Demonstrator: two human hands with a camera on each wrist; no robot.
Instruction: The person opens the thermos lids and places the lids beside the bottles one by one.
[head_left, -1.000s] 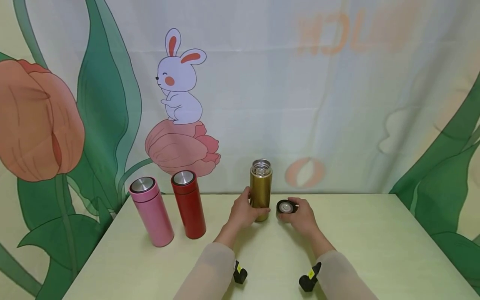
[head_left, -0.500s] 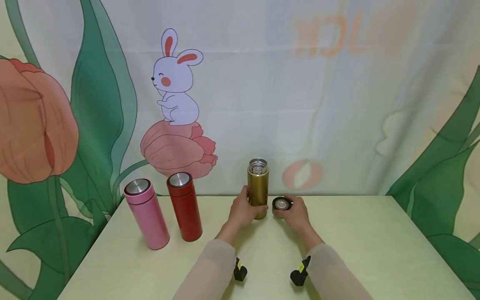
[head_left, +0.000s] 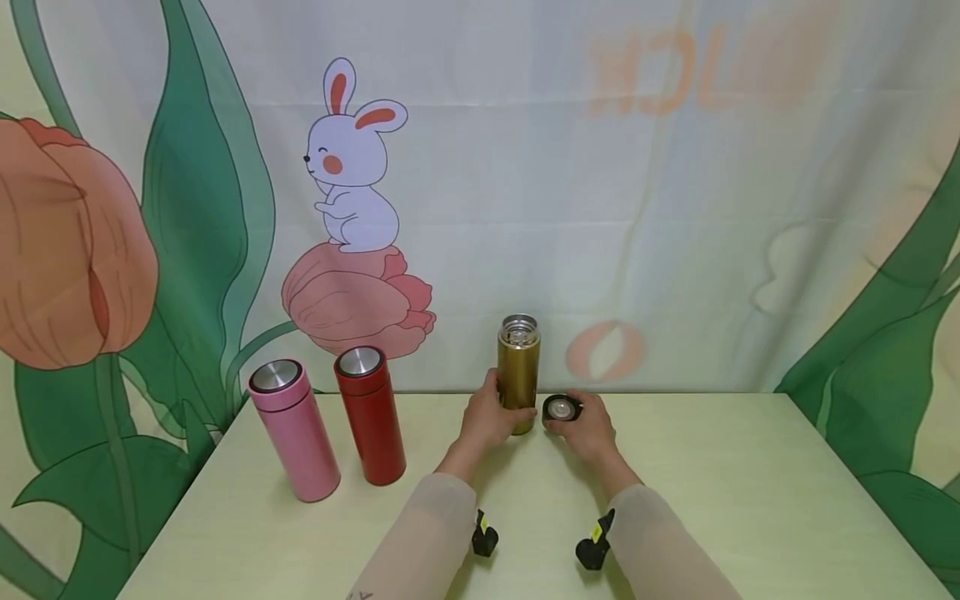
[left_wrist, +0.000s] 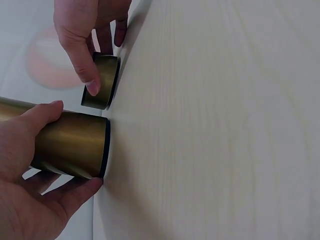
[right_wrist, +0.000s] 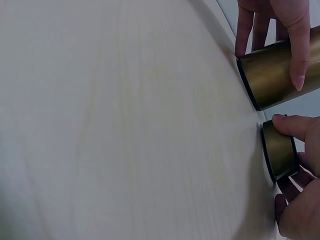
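A gold thermos flask (head_left: 518, 367) stands upright near the table's back edge, its steel mouth uncovered. My left hand (head_left: 487, 417) grips its lower body from the left, thumb across the front. To the right, my right hand (head_left: 592, 429) holds the flask's lid (head_left: 561, 408) between thumb and fingers, with the pale inner side facing up. In the left wrist view the gold lid (left_wrist: 102, 82) sits low by the tabletop, just beside the flask's base (left_wrist: 75, 145). The right wrist view shows the thumb and fingers around the lid (right_wrist: 280, 150).
A pink thermos flask (head_left: 296, 433) and a red one (head_left: 371, 421) stand capped on the left of the table (head_left: 720, 492). Behind the table hangs a printed curtain (head_left: 510, 167) with a rabbit and tulips.
My right hand has brought the lid slightly left, closer to the gold flask. The left hand keeps its grip on the flask. The head view has shifted a little.
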